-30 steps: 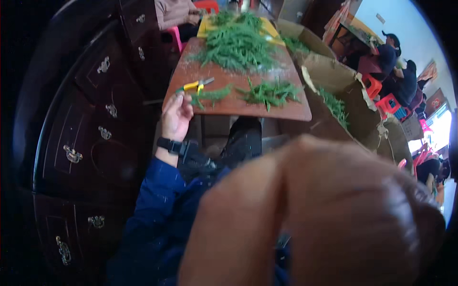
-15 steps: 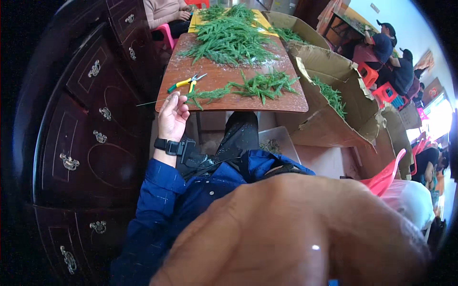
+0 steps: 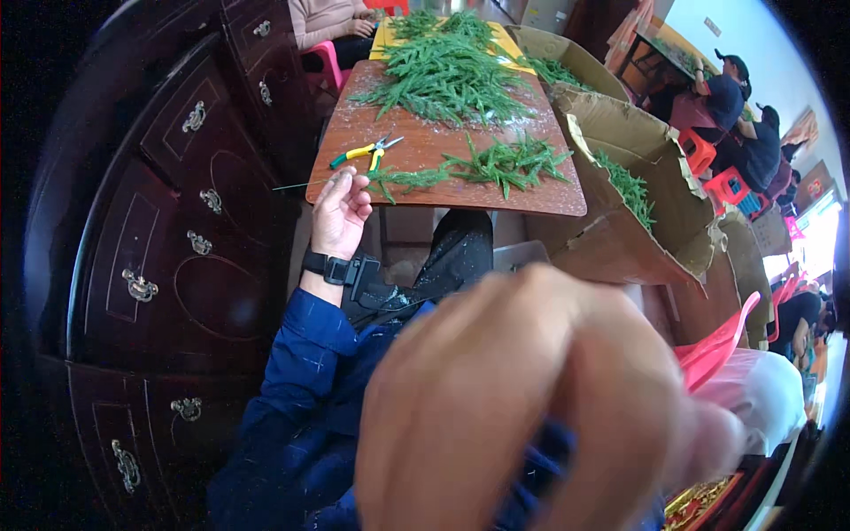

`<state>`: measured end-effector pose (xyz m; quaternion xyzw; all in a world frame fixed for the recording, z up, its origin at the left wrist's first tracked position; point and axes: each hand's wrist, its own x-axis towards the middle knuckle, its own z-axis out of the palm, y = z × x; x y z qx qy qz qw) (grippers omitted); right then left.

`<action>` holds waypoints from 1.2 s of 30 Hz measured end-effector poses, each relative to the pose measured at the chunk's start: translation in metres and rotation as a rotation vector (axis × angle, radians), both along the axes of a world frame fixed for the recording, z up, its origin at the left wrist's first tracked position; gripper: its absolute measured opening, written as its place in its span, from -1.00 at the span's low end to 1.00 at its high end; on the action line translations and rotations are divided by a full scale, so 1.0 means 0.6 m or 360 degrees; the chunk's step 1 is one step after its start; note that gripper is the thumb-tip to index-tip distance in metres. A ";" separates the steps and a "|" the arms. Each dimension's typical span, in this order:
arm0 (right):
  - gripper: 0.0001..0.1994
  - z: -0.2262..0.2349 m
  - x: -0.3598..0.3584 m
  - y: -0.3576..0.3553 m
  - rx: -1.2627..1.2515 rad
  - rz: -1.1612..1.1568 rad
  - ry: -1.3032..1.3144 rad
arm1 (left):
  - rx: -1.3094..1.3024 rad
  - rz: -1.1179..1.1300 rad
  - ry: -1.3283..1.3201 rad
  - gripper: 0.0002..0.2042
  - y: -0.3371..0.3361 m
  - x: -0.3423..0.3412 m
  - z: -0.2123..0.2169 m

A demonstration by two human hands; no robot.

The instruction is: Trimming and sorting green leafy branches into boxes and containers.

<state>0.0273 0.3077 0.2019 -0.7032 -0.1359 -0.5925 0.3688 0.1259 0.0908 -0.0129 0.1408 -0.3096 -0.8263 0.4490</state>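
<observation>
Right hand (image 3: 531, 407) now lower, blurred, grip unclear; left hand (image 3: 341, 212) at table (image 3: 496, 190) edge pinches thin stem (image 3: 305, 185); pliers (image 3: 365, 152) just beyond.

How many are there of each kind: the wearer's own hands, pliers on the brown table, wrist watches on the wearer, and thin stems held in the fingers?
Own hands: 2, the left hand and the right hand
Pliers: 1
Wrist watch: 1
Thin stem: 1, pinched by the left hand
Total: 5

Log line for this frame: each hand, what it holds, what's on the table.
left hand: pinching thin wire | right hand: blurred near camera | table: green sprigs, pliers
</observation>
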 end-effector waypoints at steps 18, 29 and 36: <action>-0.67 -0.349 -0.157 -0.112 0.1857 -0.0786 0.0620 | -0.0179 -0.0137 0.0176 -0.83 0.051 -0.019 0.071; -0.74 -0.359 -0.153 -0.121 0.2195 -0.1008 -0.0459 | -0.0179 -0.0308 0.0018 -0.84 0.068 -0.023 0.034; -0.82 -0.384 -0.168 -0.136 0.1800 -0.0875 -0.0914 | 0.0035 -0.0339 -0.0086 -0.81 0.086 -0.013 0.034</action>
